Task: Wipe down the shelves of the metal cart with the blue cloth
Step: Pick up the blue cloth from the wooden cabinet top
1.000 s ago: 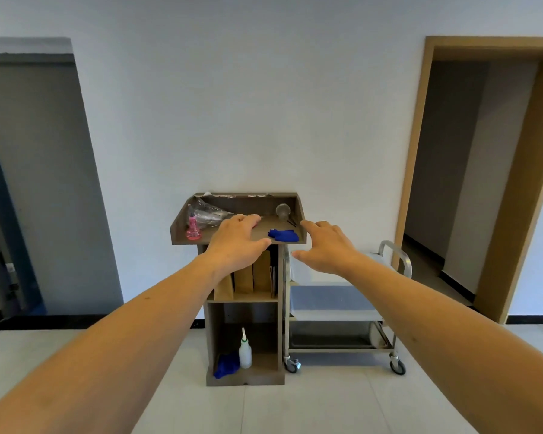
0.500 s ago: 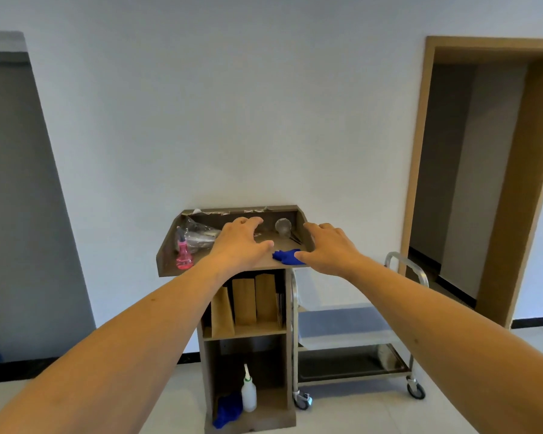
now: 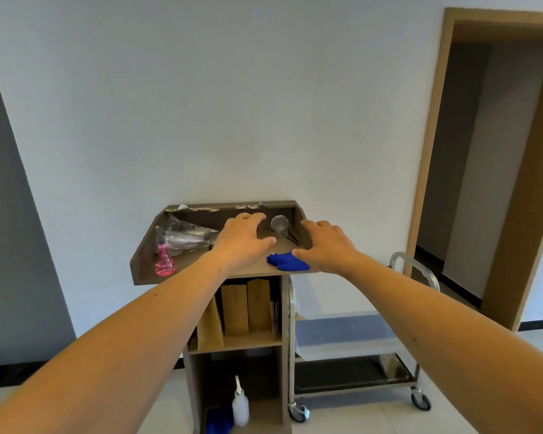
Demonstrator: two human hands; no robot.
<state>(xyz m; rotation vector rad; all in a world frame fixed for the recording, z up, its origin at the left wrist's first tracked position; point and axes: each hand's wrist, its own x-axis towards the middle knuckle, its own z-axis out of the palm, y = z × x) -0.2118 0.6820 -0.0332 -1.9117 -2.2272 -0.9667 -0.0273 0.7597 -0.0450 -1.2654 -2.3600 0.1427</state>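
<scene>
- While the blue cloth (image 3: 287, 262) lies on the wooden stand's counter (image 3: 201, 270), my right hand (image 3: 328, 245) touches it, fingers spread.
- My left hand (image 3: 243, 241) hovers spread, empty.
- I judge the metal cart (image 3: 416, 308) unwiped; everything remains.

soft, even daylight is filling the scene, casting only faint shadows under the wooden stand (image 3: 232, 270). wide-angle distortion is bending the doorway (image 3: 433, 151) right of it. forearms nearest the lens are looking slightly soft.
</scene>
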